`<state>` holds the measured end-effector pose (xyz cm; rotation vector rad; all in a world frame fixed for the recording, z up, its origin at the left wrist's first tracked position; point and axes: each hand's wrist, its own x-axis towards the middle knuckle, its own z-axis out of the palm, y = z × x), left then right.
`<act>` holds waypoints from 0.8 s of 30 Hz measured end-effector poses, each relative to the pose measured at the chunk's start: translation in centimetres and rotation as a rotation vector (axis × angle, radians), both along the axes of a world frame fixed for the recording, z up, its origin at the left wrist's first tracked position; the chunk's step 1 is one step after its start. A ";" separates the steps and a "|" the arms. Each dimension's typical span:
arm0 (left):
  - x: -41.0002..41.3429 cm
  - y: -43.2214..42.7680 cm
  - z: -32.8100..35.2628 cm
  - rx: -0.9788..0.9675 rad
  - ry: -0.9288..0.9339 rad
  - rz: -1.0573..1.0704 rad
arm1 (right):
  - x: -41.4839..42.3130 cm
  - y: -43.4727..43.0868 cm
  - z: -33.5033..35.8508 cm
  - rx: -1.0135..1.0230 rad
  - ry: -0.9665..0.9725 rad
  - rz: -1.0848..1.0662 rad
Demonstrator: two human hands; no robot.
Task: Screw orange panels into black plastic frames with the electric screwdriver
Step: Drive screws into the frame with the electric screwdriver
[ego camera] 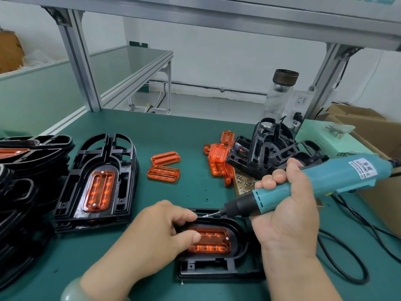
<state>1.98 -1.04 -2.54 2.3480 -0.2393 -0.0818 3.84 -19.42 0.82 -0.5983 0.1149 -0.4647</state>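
**Fig.** Head view. My left hand [165, 231] curls over the far rim of the black frame [217, 271], with its thumb pressed on the orange panel [213, 241] seated inside. My right hand [286, 213] is wrapped around the electric screwdriver [321, 181], bit almost level, and a screw [206, 215] at its tip sits just beside the left forefinger. The frame lies at the near edge of the desk [173, 131], right of centre. I judge both parts to be light, stiff moulded plastic. The glossy panel looks slippery and liable to crack if overdriven, so I would hold the frame by its ribbed rim, not the lens face. The finished stack [97, 181] stands toward the left edge and the loose panels [165, 166] lie mid-desk. The empty frames [269, 146] and screw tray [243, 183] sit toward the far right corner. The cable [347, 257] loops near the right edge, close to my wrist; bare mat between stack and frame gives swing room
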 end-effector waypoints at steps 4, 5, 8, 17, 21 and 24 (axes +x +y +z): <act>-0.1 0.1 0.4 -0.205 -0.087 0.026 | -0.1 0.0 0.1 0.028 -0.013 0.014; -0.1 -0.1 0.5 -0.222 -0.110 0.032 | -0.1 0.0 0.1 0.030 -0.014 0.014; -0.1 -0.9 0.5 -0.258 -0.149 0.045 | -0.2 0.1 0.2 0.030 -0.023 0.012; -0.4 -1.3 0.6 -0.316 -0.111 0.055 | -0.4 0.6 0.1 0.060 -0.045 0.042; -0.4 -1.4 0.6 -0.367 -0.099 0.064 | -0.5 0.8 0.1 0.063 -0.067 0.042; -0.2 -1.2 0.6 -0.387 -0.072 0.041 | -0.4 0.6 0.0 0.063 -0.056 0.032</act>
